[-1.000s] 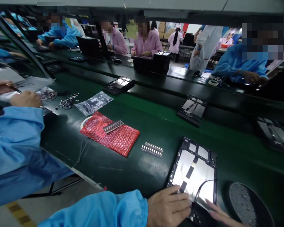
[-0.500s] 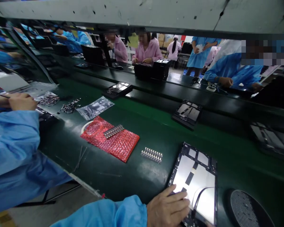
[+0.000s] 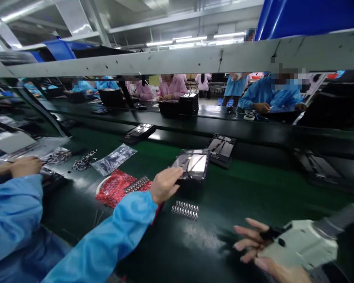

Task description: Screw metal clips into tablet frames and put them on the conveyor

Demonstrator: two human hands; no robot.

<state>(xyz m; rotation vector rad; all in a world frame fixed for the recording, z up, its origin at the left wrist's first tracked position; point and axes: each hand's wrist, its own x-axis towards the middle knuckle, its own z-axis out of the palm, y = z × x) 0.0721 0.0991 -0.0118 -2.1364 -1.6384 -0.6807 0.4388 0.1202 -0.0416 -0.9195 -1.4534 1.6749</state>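
Left hand [image 3: 165,185]: fingers close together and curled over the near-left side of a flat device frame [image 3: 194,163], thumb lower; firmness of grip cannot be told. Right hand [image 3: 262,247]: fingers spread, nothing held, over the near tabletop [image 3: 221,255], with a pale unit [image 3: 306,241] strapped to its back.

Frame position: out at arm's length, shiny panel up, just beside a second frame [image 3: 222,150]. Whether the two touch, or whether the held one rests on the surface, is unclear.

Handling notes (judgement): one-sided support at full reach probably lets the far edge dip, so keep the frame level and grip by its dark rim. Keep fingertips off the panel and the thin dark cable [image 3: 199,159]. A small gap from the second frame should avoid knocking edges. Sleeve [image 3: 129,224] passes across the red bubble bag [image 3: 115,186]; lift the forearm to avoid dragging it or the metal strips [image 3: 185,210].
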